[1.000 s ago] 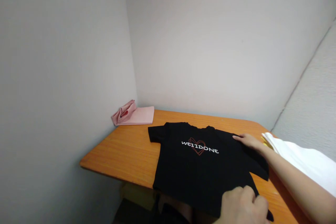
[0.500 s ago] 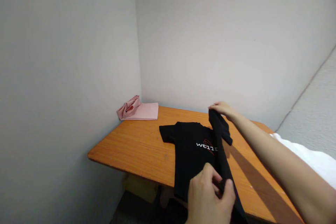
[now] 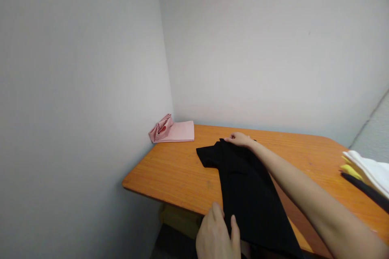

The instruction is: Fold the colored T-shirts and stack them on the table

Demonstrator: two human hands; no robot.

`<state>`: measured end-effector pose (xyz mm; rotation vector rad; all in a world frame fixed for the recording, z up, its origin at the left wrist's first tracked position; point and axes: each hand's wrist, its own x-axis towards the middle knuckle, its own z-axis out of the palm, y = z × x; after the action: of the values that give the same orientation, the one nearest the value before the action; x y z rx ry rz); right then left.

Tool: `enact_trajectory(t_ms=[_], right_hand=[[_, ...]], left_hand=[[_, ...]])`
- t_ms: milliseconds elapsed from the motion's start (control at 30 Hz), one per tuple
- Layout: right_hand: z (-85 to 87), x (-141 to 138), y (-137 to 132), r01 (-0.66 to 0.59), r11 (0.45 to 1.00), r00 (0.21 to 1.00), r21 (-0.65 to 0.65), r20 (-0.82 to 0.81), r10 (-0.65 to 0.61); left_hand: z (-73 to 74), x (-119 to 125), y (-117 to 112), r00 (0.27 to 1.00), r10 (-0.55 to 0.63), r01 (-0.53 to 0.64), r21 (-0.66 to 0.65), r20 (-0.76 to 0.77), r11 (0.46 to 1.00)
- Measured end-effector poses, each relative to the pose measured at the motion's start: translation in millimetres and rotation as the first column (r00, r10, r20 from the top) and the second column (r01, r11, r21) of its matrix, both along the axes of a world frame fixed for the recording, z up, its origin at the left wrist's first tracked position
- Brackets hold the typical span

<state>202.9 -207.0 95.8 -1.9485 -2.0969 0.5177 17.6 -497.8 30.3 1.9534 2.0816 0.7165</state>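
Note:
A black T-shirt (image 3: 252,194) lies on the wooden table, its right side folded over to the left so that the printed front is covered. One short sleeve (image 3: 209,156) sticks out at the left. At the shirt's shoulder end, my right hand (image 3: 238,139) pinches the folded edge. My left hand (image 3: 216,232) is closed at the lower left edge near the hem, thumb and fingers about the black cloth; its fingertips are partly hidden. The hem end hangs over the table's front edge.
A pink folded cloth (image 3: 180,131) with a bunched end sits at the far left corner of the wooden table (image 3: 173,174), by the walls. At the right edge is a stack of white, yellow and black cloths (image 3: 369,174). Something yellowish (image 3: 179,220) is below the table.
Both hands have carried the shirt's right side leftward, and the white lettering is now covered. The view has shifted, bringing more of the cloth stack at the right into sight.

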Motion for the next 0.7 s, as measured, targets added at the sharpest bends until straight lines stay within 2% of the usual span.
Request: enact_trajectory(t_ms=[100,200,333,433,500,533,633,700], right_hand=[[8.2,24,-8,-0.08,0.989,0.995,-0.123,-0.067,0.072],[16.5,21,-11,-0.145,0.964,0.977,-0.225,-0.189,0.103],[26.8,-28,-10,-0.222,0.939,0.923,-0.264,-0.368,0.115],[30.5,-63,-15,-0.361,0.892,0.791,-0.272,-0.596,0.138],[29.7,-70,-23,-0.377,0.901,0.726,-0.214,-0.672,0.144],[28.1,-68,-28,-0.348,0.921,0.728,-0.177,-0.67,0.146],[18.6,-48,-51,-0.24,0.971,0.825,0.005,-0.526,0.206],[8.7,-34,-74,-0.248,0.958,0.889,0.142,-0.359,0.284]], left_hand=[[-4.9,0,1,0.999,0.009,-0.008,-0.02,0.033,1.0],[-4.0,0,2,0.996,-0.011,0.016,-0.052,0.089,0.999],[2.3,0,2,0.993,-0.018,0.026,-0.07,0.118,0.997],[8.8,-6,1,0.996,-0.004,0.013,-0.095,0.091,0.995],[17.3,-17,3,0.997,0.003,0.005,-0.106,0.08,0.994],[23.4,-25,6,0.997,0.004,0.003,-0.097,0.08,0.995],[46.1,-51,32,0.999,0.005,-0.004,-0.006,0.036,1.0],[59.3,-65,66,0.999,-0.01,0.014,0.072,-0.049,0.997]])
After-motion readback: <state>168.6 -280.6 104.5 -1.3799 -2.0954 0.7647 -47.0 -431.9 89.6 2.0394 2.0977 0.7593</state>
